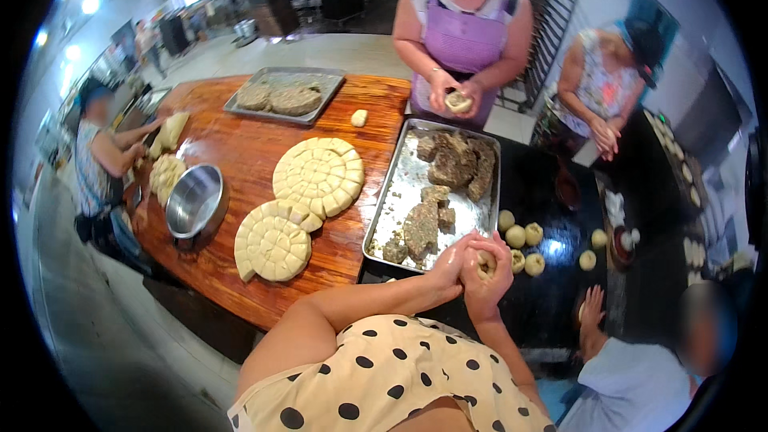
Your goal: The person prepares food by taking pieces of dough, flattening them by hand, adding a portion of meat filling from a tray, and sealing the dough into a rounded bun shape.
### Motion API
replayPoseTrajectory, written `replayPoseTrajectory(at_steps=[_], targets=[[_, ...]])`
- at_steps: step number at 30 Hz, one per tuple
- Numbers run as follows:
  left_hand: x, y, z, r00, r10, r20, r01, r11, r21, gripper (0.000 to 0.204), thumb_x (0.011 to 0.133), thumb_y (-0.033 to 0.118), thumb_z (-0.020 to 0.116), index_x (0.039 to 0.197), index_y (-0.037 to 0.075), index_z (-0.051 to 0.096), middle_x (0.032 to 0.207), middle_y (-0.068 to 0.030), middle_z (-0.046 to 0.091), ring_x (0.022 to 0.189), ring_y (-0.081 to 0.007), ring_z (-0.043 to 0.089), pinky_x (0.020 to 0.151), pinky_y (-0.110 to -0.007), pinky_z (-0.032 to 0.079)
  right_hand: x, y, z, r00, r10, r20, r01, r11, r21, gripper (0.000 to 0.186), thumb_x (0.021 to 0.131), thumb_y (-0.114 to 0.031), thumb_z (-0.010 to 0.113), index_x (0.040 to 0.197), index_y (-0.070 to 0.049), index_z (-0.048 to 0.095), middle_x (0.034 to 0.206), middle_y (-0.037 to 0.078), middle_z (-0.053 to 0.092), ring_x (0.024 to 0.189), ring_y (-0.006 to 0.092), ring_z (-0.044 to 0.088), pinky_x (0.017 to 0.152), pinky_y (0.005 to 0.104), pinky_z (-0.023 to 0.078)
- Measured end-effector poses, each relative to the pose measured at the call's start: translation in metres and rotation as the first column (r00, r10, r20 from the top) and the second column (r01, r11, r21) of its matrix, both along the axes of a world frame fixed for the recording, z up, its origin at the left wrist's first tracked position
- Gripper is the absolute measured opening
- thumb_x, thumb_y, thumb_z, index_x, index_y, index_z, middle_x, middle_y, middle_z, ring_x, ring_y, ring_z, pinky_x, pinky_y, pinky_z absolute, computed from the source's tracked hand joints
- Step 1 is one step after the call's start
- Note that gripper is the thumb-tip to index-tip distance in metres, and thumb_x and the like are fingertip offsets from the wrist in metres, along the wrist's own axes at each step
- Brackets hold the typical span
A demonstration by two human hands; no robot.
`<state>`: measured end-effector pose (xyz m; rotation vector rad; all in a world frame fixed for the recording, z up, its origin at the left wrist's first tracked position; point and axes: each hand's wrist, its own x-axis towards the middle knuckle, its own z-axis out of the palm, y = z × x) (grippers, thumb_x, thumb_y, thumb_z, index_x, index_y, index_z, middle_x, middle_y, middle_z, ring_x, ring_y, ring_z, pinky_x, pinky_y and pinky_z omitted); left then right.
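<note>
Both hands are together just past the near right corner of a metal tray [386, 192]. My right hand [490, 294] is cupped around a piece of pale dough [485, 264], its fingers curled over it. Pressed against the same dough from the left is my left hand [450, 272], its fingers partly hidden. A darker middle shows in the top of the dough. Crumbly brown-grey filling [421, 228] lies in lumps in the tray. Several round stuffed buns [516, 236] sit on the dark worktop to the right of my hands.
On the wooden table [240, 144] lie two flat rounds of cut dough pieces [318, 176], a steel bowl [194, 200] and another filling tray [332, 78]. A person in a purple apron [468, 28] shapes dough opposite. Other people stand left, far right and near right, where a hand [592, 312] reaches in.
</note>
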<state>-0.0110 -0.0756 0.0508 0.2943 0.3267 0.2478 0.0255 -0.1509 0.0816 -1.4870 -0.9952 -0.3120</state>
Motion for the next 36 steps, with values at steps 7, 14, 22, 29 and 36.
replayPoseTrajectory(at_steps=[7, 14, 22, 29, 36], targets=[[-0.001, 0.011, -0.009, 0.986, -0.036, 0.163, 0.033, 0.999, 0.021, 0.037, 0.106, 0.034, 0.044, 0.111, 0.002, 0.059, 0.108, -0.0129, 0.067, 0.101, -0.0213, 0.065, 0.095, -0.033, 0.053, 0.013, 0.0, -0.004, 0.956, 0.21, 0.203, -0.192, 0.976, -0.105, 0.031, 0.087, -0.016, 0.064, 0.115, -0.002, 0.062, 0.112, 0.014, 0.068, 0.107, 0.0316, 0.064, 0.108, 0.0507, 0.042], [0.008, 0.013, -0.055, 0.991, -0.136, -0.005, 0.136, 0.988, 0.067, 0.05, 0.106, 0.045, 0.037, 0.119, 0.001, 0.057, 0.119, -0.0188, 0.064, 0.113, -0.0301, 0.063, 0.1, -0.041, 0.052, 0.024, -0.014, 0.003, 0.9, 0.4, 0.174, -0.327, 0.882, -0.339, 0.039, 0.079, -0.022, 0.08, 0.11, -0.005, 0.063, 0.122, 0.018, 0.066, 0.12, 0.0333, 0.061, 0.11, 0.0495, 0.041], [0.01, 0.015, -0.058, 0.981, -0.183, 0.057, 0.184, 0.983, -0.008, 0.04, 0.106, 0.046, 0.04, 0.11, 0.012, 0.061, 0.105, -0.0075, 0.067, 0.098, -0.021, 0.066, 0.091, -0.04, 0.055, 0.013, -0.016, -0.005, 0.961, 0.213, 0.178, -0.195, 0.974, -0.113, 0.008, 0.085, -0.006, 0.07, 0.091, -0.005, 0.065, 0.105, 0.016, 0.073, 0.105, 0.0306, 0.069, 0.11, 0.0503, 0.041], [-0.001, 0.007, 0.012, 0.967, -0.256, -0.016, 0.257, 0.964, 0.075, 0.069, 0.103, 0.059, 0.035, 0.124, -0.004, 0.055, 0.12, -0.0204, 0.062, 0.115, -0.0312, 0.061, 0.102, -0.043, 0.051, 0.018, -0.016, -0.013, 0.974, 0.165, 0.157, -0.176, 0.982, 0.065, 0.019, 0.09, -0.003, 0.061, 0.108, -0.002, 0.064, 0.113, 0.016, 0.071, 0.115, 0.0319, 0.066, 0.111, 0.0496, 0.041], [-0.004, 0.026, 0.01, 0.901, -0.386, -0.199, 0.421, 0.889, 0.182, 0.071, 0.101, 0.063, 0.036, 0.128, -0.001, 0.054, 0.122, -0.0175, 0.063, 0.114, -0.028, 0.062, 0.101, -0.043, 0.052, 0.013, -0.022, -0.015, 0.969, 0.244, -0.042, -0.244, 0.97, 0.001, 0.036, 0.087, -0.022, 0.071, 0.117, -0.003, 0.064, 0.128, 0.018, 0.063, 0.126, 0.0333, 0.056, 0.111, 0.048, 0.036]])
